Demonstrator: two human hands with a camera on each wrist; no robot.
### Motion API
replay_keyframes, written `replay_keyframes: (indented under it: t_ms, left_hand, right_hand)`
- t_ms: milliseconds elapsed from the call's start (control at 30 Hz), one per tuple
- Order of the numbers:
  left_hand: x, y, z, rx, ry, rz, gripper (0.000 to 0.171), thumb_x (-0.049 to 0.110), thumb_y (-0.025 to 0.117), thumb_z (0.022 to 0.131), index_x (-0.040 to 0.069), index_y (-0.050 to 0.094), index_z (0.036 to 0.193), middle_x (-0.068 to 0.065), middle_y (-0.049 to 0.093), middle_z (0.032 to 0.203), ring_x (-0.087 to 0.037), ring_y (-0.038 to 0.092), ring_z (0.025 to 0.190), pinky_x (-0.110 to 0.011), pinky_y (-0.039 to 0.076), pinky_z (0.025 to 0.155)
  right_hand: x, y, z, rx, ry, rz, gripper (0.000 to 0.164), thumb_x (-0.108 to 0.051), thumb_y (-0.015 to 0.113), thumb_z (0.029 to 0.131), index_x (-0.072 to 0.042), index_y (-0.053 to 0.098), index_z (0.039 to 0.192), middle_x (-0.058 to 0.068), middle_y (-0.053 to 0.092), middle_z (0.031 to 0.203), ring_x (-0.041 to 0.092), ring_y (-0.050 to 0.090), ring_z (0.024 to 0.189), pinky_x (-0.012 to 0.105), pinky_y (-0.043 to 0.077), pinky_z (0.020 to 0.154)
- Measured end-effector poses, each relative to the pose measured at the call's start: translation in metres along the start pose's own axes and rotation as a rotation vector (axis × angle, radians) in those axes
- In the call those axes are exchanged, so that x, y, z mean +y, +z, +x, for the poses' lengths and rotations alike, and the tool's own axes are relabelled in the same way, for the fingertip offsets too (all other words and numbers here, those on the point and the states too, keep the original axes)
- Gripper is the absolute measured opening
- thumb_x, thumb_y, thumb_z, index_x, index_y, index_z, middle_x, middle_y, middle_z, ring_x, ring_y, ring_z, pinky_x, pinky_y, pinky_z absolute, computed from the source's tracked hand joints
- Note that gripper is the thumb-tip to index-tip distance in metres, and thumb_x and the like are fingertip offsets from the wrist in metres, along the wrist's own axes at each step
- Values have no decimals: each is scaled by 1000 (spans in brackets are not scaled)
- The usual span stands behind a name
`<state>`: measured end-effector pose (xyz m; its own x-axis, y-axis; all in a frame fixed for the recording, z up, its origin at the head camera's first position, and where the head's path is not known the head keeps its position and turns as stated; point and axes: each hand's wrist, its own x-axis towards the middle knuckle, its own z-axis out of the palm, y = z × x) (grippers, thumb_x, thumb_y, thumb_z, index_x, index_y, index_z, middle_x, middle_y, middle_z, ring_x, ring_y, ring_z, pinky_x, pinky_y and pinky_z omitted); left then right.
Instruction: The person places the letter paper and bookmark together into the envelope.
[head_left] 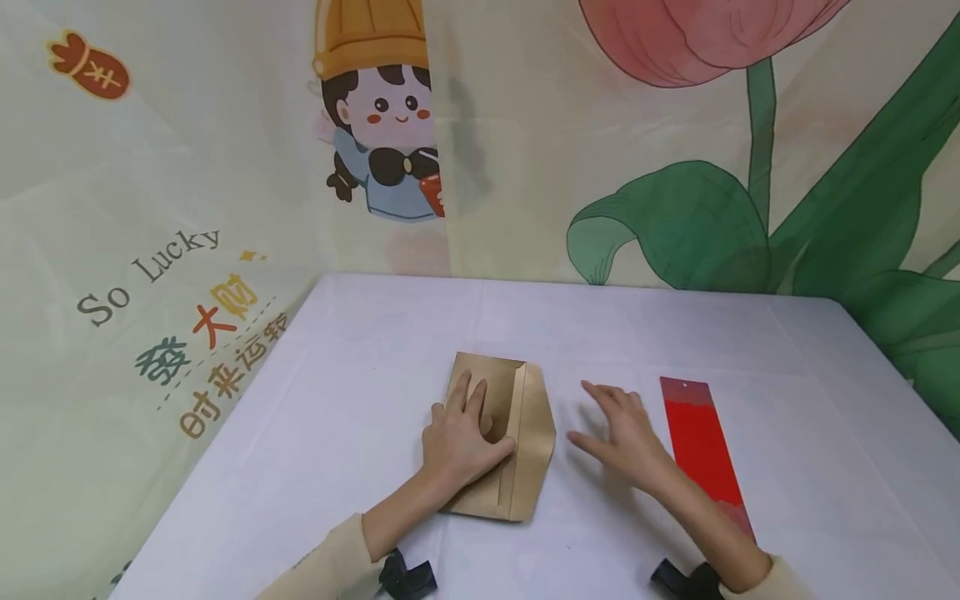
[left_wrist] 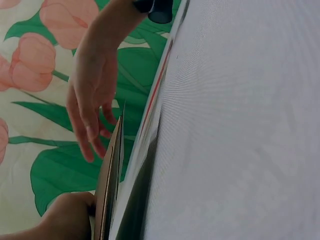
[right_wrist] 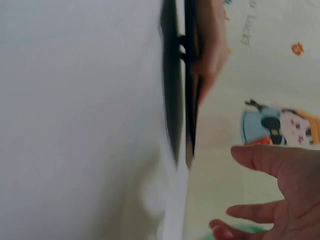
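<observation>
A brown paper envelope (head_left: 517, 500) is held a little above the white table, its pointed flap (head_left: 538, 433) unfolded to the right. My left hand (head_left: 461, 446) holds it by the left side, thumb and some fingers spread over its face. In the left wrist view the envelope (left_wrist: 106, 175) appears edge-on, with a gap and shadow beneath. To the right of the flap, my right hand (head_left: 622, 437) hovers apart from it, fingers spread and thumb out. Nothing lies within those fingers (right_wrist: 255, 212). A long red card strip (head_left: 697, 433) with a small hole lies beyond the right forearm.
The white-covered table (head_left: 375, 350) meets a printed cloth backdrop (head_left: 510, 167) at its far edge. Black wrist mounts (head_left: 408, 577) show near the front, one at each arm.
</observation>
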<state>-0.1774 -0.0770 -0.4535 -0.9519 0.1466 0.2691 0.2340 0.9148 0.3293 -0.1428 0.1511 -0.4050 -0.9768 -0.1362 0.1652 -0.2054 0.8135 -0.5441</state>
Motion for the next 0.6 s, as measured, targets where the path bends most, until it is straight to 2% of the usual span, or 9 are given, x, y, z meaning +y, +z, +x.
replay_keyframes:
  t_ms: [100,200,367,433,533,600]
  left_hand:
    - [2,1,0,9,5,-1,89,59,57,57,22,41,135,-1,27,145,-28,44,74,-29,29,45]
    - [3,1,1,8,13,13,90,59,57,56,22,39,136,-1,26,146,-29,45,76,-29,29,44]
    - [3,0,2,3,13,48,92,59,55,56,23,35,138,1,22,147,-29,43,77,-29,27,42]
    - [3,1,2,0,14,51,93,60,55,56,23,34,139,1,21,148,-29,43,76,-29,27,41]
    - [2,2,2,-7,9,46,94,60,55,56,23,33,139,0,20,148,-29,43,76,-29,27,42]
    - [1,3,1,-5,1,43,94,60,54,56,23,33,139,1,20,148,-30,43,76,-29,27,42]
  right_hand:
    - [25,-26,-17,51,113,-10,68,-27,69,76,-2,40,132,24,40,127,38,36,110,53,44,77]
    - [54,-42,-35,82,188,-38,66,-32,63,80,0,39,132,30,37,126,45,32,110,60,39,75]
    - [98,-39,-52,140,287,-106,76,-37,62,79,10,32,131,35,33,122,51,30,106,59,44,67]
    - [108,-32,-54,173,285,-115,81,-35,65,77,12,28,132,35,32,123,51,29,108,61,41,75]
    - [117,-21,-56,223,234,-143,85,-36,65,77,10,24,135,33,32,129,49,29,116,65,21,94]
    - [119,-15,-56,245,203,-169,85,-39,63,77,6,24,138,32,31,133,47,25,122,65,5,98]
